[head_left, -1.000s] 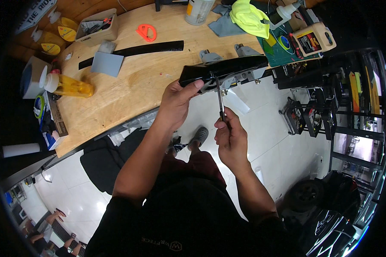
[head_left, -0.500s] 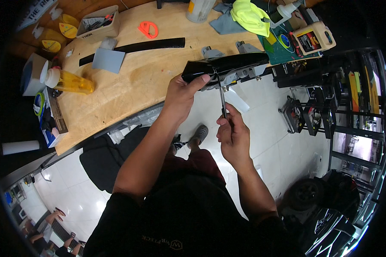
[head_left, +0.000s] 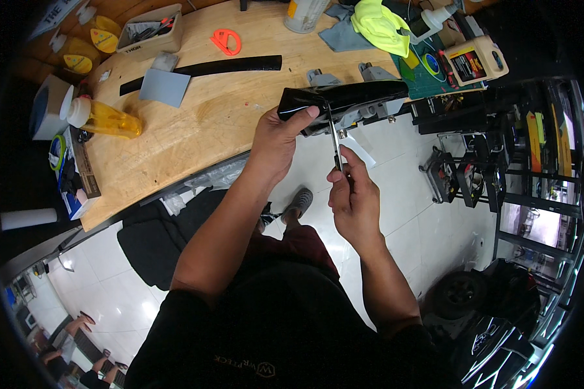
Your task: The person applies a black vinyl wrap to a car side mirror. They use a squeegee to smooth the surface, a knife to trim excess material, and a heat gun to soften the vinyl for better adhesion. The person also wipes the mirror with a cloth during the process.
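L hand (head_left: pixel 276 142) of the person at the bench is clamped on the near-left end of a glossy black part (head_left: pixel 363 94), thumb flat on its face, other fingers mostly hidden underneath. R hand (head_left: pixel 355 201) is closed tight round the dark handle of a slim metal tool (head_left: pixel 335 136), thumb against bent fingers; tool points up & away, tip at the part's near side, just R of the L thumb. Contact pt too small to tell.

Part is held at the bench's near edge, toward the R end, w/ grey brackets (head_left: pixel 352 118) showing along both sides; can't tell if any of it rests on the workbench (head_left: pixel 201 136).

Beyond it on the wood: long black strip (head_left: pixel 237 65), grey card (head_left: pixel 165 87) lying across its L end, orange ring-shaped tool (head_left: pixel 226 43) behind. Far L, beige bin (head_left: pixel 150 40) w/ tools & bottle of amber liquid (head_left: pixel 109 121). Far R, neon-yellow cloth (head_left: pixel 379 29) & beige jug (head_left: pixel 475 61) by green mat (head_left: pixel 405 84).
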Demonstrator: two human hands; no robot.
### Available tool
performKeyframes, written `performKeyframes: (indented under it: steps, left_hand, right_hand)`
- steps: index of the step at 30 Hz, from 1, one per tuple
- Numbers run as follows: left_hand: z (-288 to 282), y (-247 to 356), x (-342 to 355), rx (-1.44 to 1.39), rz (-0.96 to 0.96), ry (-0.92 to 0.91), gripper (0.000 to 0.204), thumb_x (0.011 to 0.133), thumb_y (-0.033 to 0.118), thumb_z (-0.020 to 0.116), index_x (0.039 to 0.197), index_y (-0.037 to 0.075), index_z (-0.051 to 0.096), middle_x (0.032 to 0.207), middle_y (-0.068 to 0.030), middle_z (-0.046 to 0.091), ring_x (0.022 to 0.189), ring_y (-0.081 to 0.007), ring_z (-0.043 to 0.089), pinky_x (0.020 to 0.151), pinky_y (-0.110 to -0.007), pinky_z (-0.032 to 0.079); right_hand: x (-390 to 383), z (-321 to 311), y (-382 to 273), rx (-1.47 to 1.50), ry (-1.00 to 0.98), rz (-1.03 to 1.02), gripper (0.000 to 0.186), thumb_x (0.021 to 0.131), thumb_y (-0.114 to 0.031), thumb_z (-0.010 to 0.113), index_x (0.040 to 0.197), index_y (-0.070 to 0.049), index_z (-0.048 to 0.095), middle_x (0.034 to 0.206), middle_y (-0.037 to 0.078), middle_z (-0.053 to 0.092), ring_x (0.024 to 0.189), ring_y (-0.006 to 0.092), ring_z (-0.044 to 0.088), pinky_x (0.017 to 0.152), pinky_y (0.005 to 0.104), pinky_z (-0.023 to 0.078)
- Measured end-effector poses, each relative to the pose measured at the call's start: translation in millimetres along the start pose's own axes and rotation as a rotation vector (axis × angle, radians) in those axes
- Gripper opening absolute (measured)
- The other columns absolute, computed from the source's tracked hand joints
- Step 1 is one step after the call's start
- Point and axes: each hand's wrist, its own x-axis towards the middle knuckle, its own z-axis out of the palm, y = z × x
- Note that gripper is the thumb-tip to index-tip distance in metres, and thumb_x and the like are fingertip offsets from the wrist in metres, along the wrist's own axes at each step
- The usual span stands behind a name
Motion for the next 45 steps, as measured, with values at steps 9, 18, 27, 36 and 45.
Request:
performKeyframes:
  steps: [9,18,27,36,45]
  left_hand:
    - [-15.6,0.7,-4.0,-0.046,-0.019,-0.048,0.013,0.087,0.011,0.068,0.098,0.006,0.067,0.094,-0.001,0.068,0.084,-0.008,0.059,0.08,-0.025,0.044]
    - [-39.5,2.0,-6.9,-0.184,-0.017,-0.062,0.013,0.089,0.014,0.066,0.099,0.008,0.065,0.093,-0.0015,0.067,0.082,-0.0101,0.061,0.076,-0.028,0.047]
    - [-18.1,8.4,-7.6,0.1,-0.012,0.014,0.012,0.087,0.015,0.07,0.093,0.006,0.066,0.087,0.0014,0.066,0.078,-0.0045,0.054,0.075,-0.023,0.042]
    - [-10.7,10.7,-5.1,0.063,-0.026,0.031,0.015,0.088,0.011,0.067,0.1,0.003,0.067,0.092,0.0001,0.068,0.081,-0.0065,0.058,0.077,-0.022,0.044]
    - [-6.1,5.7,-6.1,0.121,0.012,-0.014,0.021,0.086,0.009,0.068,0.107,0.003,0.065,0.096,-0.0013,0.068,0.086,-0.0087,0.059,0.08,-0.025,0.046]
  right_hand:
    - [-9.4,-2.4,8.0,0.102,0.023,0.06,0.041,0.09,0.003,0.045,0.131,0.002,0.046,0.082,0.012,0.062,0.064,0.014,0.059,0.06,0.028,0.049]
    - [-16.7,-0.9,10.5,0.163,0.021,0.051,0.038,0.095,-0.001,0.044,0.133,0.003,0.043,0.086,0.008,0.058,0.056,0.0078,0.054,0.052,0.0221,0.046]
    - [-10.5,3.4,-2.1,0.084,0.003,0.054,0.039,0.094,-0.001,0.043,0.133,0.001,0.045,0.08,0.011,0.061,0.058,0.0155,0.058,0.054,0.0291,0.048]
    - [5.1,11.9,-6.7,-0.111,0.083,-0.007,0.028,0.097,-0.008,0.048,0.124,-0.001,0.048,0.074,0.016,0.061,0.061,0.0234,0.061,0.056,0.0332,0.047]
    - [-3.5,13.6,13.1,-0.011,0.097,-0.048,0.035,0.094,-0.003,0.045,0.129,0.004,0.044,0.086,0.017,0.062,0.073,0.0242,0.062,0.067,0.034,0.05]
